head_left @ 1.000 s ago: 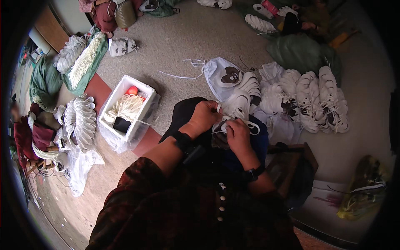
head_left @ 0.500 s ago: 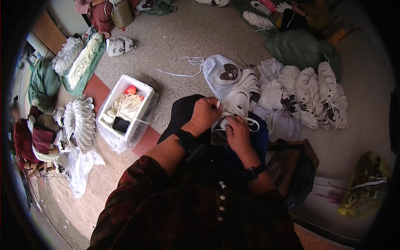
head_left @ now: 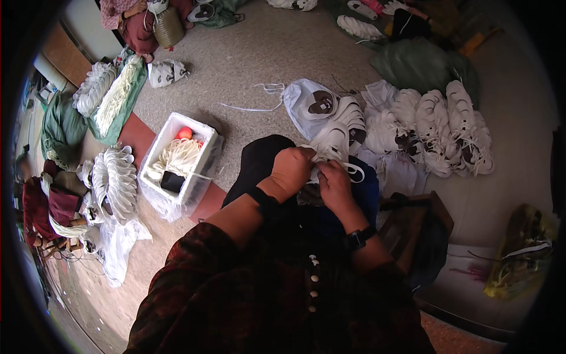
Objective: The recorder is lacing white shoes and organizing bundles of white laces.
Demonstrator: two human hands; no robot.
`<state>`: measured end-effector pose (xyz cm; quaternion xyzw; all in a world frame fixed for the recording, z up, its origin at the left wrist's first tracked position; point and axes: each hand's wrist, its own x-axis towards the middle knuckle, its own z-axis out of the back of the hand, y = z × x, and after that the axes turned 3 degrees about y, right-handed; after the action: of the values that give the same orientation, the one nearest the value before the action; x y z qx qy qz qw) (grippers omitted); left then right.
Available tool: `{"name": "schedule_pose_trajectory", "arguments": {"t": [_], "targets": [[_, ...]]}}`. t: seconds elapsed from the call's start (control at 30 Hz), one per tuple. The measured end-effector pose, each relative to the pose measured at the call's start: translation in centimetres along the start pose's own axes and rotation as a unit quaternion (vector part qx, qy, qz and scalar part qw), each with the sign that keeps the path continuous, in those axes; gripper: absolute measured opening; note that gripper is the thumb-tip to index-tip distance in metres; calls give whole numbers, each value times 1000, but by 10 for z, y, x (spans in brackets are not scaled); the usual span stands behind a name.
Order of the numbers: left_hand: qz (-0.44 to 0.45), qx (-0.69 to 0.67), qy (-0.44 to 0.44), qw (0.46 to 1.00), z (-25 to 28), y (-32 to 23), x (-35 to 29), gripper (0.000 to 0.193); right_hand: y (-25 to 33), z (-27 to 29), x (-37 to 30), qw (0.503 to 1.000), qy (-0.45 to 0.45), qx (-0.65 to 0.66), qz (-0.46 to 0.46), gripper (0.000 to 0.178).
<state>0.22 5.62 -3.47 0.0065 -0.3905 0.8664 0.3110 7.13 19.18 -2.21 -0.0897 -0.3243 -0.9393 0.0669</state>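
On my lap lies a white shoe upper point(head_left: 331, 140) with a dark lining, its toe pointing away from me. My left hand point(head_left: 293, 170) is closed in a pinch at its left side, on a white shoelace mostly hidden by the fingers. My right hand point(head_left: 336, 184) is closed on the upper near its opening, fingertips close to those of the left. A loop of white shoelace point(head_left: 358, 172) sticks out to the right of that hand. Just beyond, a stack of white uppers point(head_left: 351, 118) rests against a white drawstring bag point(head_left: 299, 111).
White laced uppers point(head_left: 433, 130) lie in rows at right, near a green sack point(head_left: 421, 64). A white foam box point(head_left: 198, 187) at left holds pale laces point(head_left: 181, 154) and a red ball point(head_left: 185, 133). A wooden stool point(head_left: 407, 233) stands by my right arm. Other people sit at far left and top.
My left hand has turned over and closed further, hiding the lace end that showed at its fingertips. My right hand has shifted slightly up toward it. The whole view has tilted a little.
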Motion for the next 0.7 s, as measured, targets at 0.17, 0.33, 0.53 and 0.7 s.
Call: {"name": "schedule_pose_trajectory", "arguments": {"t": [0.17,0.33,0.53,0.7], "targets": [[-53,-3,1,999,10,-9,-15,8,-1,-3,0,1000,-12,-11,-2,16],[33,-72,-19,997,5,-2,-11,10,7,-18,6,988,-41,-150,-22,10],[86,-103,-8,991,8,-2,-10,16,16,-9,7,976,-28,-213,35,6],[87,-138,8,986,10,-3,-11,32,8,57,-38,978,125,-142,91,4]]}}
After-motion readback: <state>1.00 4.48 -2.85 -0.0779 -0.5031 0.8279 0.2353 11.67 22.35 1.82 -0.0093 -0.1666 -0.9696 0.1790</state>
